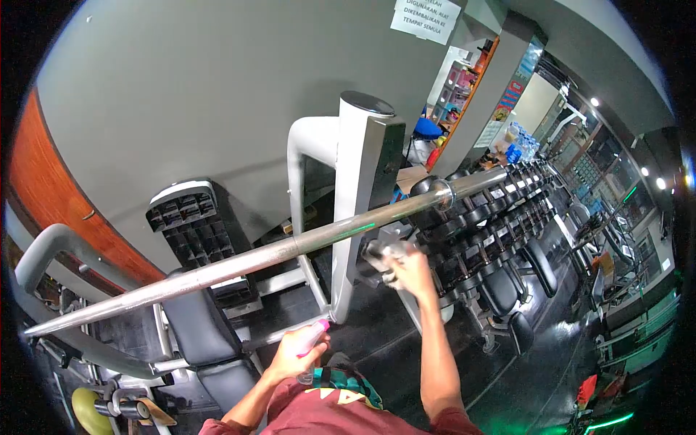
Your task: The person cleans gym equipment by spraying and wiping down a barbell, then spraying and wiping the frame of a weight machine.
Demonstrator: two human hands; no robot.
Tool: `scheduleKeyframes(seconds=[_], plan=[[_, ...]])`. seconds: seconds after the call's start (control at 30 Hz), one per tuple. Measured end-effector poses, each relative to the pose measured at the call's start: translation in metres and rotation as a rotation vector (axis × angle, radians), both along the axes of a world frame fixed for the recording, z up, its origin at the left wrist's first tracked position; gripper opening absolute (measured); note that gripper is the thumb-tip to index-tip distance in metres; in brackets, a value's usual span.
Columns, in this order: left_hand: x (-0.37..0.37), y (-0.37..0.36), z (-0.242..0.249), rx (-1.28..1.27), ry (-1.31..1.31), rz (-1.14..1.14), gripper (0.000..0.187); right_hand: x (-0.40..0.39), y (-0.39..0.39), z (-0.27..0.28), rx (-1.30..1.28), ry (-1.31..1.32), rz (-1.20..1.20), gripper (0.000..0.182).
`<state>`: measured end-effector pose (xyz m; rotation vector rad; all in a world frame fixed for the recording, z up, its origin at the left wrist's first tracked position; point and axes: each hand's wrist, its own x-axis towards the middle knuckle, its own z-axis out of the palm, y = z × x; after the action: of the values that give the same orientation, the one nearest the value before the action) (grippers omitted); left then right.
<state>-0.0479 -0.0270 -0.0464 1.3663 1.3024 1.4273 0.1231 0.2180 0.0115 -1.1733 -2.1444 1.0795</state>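
My left hand is closed around a small clear spray bottle with a pink top, held low in front of my body. Farther up, my right hand grips a crumpled pale cloth. That cloth is beside the rack's white upright, just under the long metal bar. The bar runs slantwise across the view, in front of the upright, with a collar near its right end.
A padded bench stands at the lower left under the bar. Rows of dumbbells fill a rack on the right. A black plastic-backed piece leans by the grey wall, and a paper sign hangs above.
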Motion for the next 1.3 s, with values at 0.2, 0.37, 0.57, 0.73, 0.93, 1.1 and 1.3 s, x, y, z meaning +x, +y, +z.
scheduleKeyframes(seconds=[0.2,0.37,0.57,0.73,0.93,1.1,1.3], plan=[[0.001,0.000,0.001,-0.019,-0.029,0.031,0.014,-0.021,-0.034,-0.021,0.498,-0.426,0.067,0.019],[0.002,-0.003,0.006,-0.014,-0.024,0.046,0.013,-0.014,-0.024,-0.001,0.057,-0.101,0.447,0.032],[0.005,-0.010,0.008,-0.029,-0.056,0.068,0.013,-0.012,-0.019,-0.045,0.503,-0.222,0.090,0.028],[0.006,-0.011,-0.002,0.059,0.056,0.056,0.013,-0.014,-0.040,-0.034,0.471,-0.298,0.087,0.035],[0.008,-0.019,0.012,-0.130,-0.080,0.100,0.015,0.004,-0.005,-0.042,0.033,0.049,0.310,0.035],[0.003,-0.022,0.002,-0.048,-0.049,0.177,0.015,0.002,-0.004,-0.045,0.119,0.421,-0.052,0.011],[0.004,-0.018,0.004,-0.104,-0.212,0.152,0.014,-0.013,-0.034,-0.032,0.375,-0.250,0.075,0.040]])
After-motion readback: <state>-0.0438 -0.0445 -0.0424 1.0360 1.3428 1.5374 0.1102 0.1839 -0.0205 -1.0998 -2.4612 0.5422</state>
